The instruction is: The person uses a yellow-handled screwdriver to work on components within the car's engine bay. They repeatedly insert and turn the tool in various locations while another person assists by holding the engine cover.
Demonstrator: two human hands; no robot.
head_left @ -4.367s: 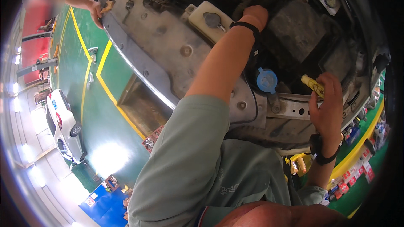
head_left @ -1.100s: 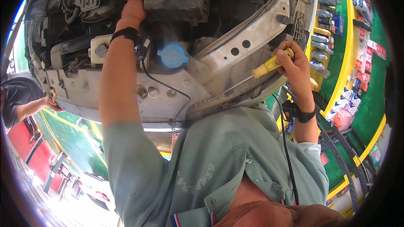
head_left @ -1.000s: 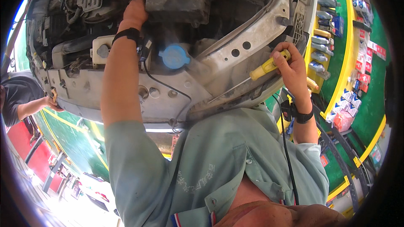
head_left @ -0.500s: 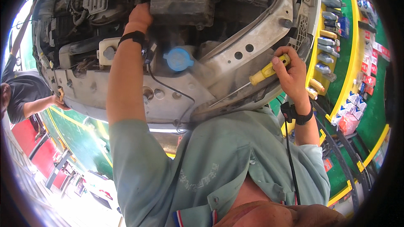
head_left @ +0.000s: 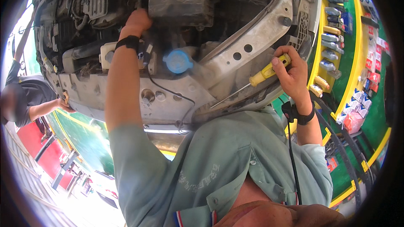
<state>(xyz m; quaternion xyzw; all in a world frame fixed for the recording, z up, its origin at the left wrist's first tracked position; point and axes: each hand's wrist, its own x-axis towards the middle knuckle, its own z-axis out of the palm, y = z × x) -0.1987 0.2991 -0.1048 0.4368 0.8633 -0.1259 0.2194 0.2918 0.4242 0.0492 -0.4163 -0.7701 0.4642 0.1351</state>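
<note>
My right hand grips a screwdriver by its yellow handle. Its thin shaft slants down to the left across the front corner of the car, over the headlight area. Deep in the engine bay, my left hand reaches in beside the lower left corner of a dusty black box. The fingers there are blurred and partly hidden, so what they touch cannot be made out. A blue round cap sits below the box, to the right of my left forearm.
A pale metal panel with round holes curves along the right of the bay. Left of my forearm is a whitish reservoir. At far left another person's hand rests on the car's front edge. Yellow-edged shelves with bottles stand on the right.
My left hand has shifted slightly left and down beside the black box. My right hand and the screwdriver have hardly moved.
</note>
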